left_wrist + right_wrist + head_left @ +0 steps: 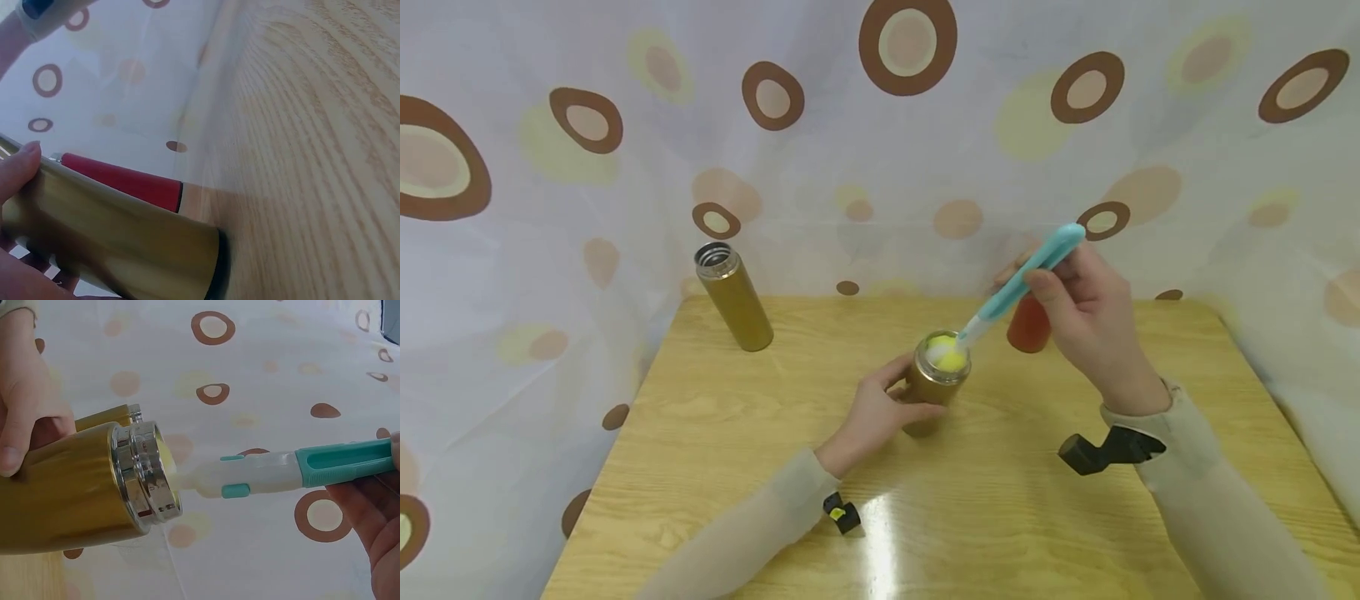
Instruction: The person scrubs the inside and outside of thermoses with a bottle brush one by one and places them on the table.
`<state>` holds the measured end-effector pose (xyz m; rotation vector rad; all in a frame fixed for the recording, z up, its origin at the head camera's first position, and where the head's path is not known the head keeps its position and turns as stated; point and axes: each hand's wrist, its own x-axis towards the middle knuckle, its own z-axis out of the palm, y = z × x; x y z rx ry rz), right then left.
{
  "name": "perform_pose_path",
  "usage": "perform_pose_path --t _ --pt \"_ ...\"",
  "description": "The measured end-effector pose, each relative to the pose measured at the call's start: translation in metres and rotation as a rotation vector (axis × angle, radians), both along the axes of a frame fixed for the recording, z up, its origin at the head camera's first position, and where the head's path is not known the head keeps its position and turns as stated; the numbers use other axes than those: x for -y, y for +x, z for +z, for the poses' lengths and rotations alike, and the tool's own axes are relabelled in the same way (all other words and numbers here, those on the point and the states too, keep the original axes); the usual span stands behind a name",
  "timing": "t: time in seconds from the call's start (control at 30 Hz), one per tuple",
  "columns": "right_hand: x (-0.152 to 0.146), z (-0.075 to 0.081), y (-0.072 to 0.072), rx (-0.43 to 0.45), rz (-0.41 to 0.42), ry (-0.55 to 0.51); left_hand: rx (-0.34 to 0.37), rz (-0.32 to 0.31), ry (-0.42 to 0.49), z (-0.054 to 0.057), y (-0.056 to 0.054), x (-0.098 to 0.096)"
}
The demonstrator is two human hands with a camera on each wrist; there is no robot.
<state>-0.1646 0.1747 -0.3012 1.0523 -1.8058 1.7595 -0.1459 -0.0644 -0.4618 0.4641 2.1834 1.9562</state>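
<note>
My left hand (878, 417) grips the body of a gold steel thermos bottle (934, 389), which stands lidless on the table with its mouth up. In my right hand (1093, 321) is a bottle brush with a teal handle (353, 464) and a white neck (269, 472), pinched between thumb and fingers. The brush slants down, and its yellow-and-white sponge head (947, 354) sits in the bottle's mouth. Most of the sponge is hidden inside the steel rim (156, 469).
Another gold bottle (737, 304), lidless, stands at the table's back left. A red bottle (128, 184) stands behind my right hand, partly covered by it in the head view. Patterned cloth (820, 167) hangs around the wooden table (715, 467).
</note>
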Motion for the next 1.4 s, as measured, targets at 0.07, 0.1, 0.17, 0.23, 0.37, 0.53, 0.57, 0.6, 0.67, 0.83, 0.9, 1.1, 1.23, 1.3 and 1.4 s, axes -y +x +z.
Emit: perform_pose_path --t 0.07,0.1,0.17,0.23,0.37,0.53,0.57,0.6,0.67,0.83,0.9,1.1,1.23,1.3,1.4 --pt "-0.001 -0.002 0.001 0.005 0.008 -0.014 -0.009 0.015 -0.006 0.003 0.0 0.002" --pt "-0.002 -0.003 0.001 0.011 0.018 -0.022 -0.011 0.021 -0.008 0.005 0.0 0.003" --pt "-0.002 -0.005 0.002 0.018 0.01 -0.012 -0.011 0.032 -0.017 0.008 -0.001 0.005" --pt "-0.001 -0.007 0.003 0.018 -0.009 0.016 -0.014 0.037 -0.024 0.011 -0.001 0.006" --pt "0.002 -0.016 0.003 -0.003 -0.023 0.047 -0.048 0.044 -0.046 0.021 -0.002 0.004" --pt "0.004 -0.024 0.002 -0.021 -0.02 0.021 -0.119 0.053 -0.044 0.035 -0.008 0.001" --pt "0.004 -0.025 0.001 -0.018 -0.02 0.026 -0.122 0.054 -0.041 0.036 -0.009 0.001" --pt "0.005 -0.027 0.001 -0.015 -0.016 0.033 -0.125 0.055 -0.038 0.036 -0.009 0.001" --pt "0.007 -0.031 0.001 -0.003 -0.017 0.049 -0.119 0.056 -0.032 0.037 -0.01 0.003" --pt "0.01 -0.041 0.0 0.018 0.021 0.045 -0.093 0.068 -0.06 0.04 -0.009 0.007" --pt "0.012 -0.043 -0.001 0.018 0.043 0.037 -0.096 0.073 -0.074 0.041 -0.009 0.008" --pt "0.011 -0.047 -0.001 0.04 0.052 0.005 -0.11 0.087 -0.094 0.038 -0.01 0.013" --pt "0.008 -0.051 0.002 0.076 0.042 -0.007 -0.127 0.135 -0.129 0.035 -0.01 0.016" --pt "0.005 -0.052 0.003 0.094 -0.001 0.004 -0.141 0.145 -0.143 0.035 -0.01 0.017" --pt "0.001 -0.052 0.006 0.125 -0.101 0.021 -0.156 0.142 -0.149 0.034 -0.011 0.019"
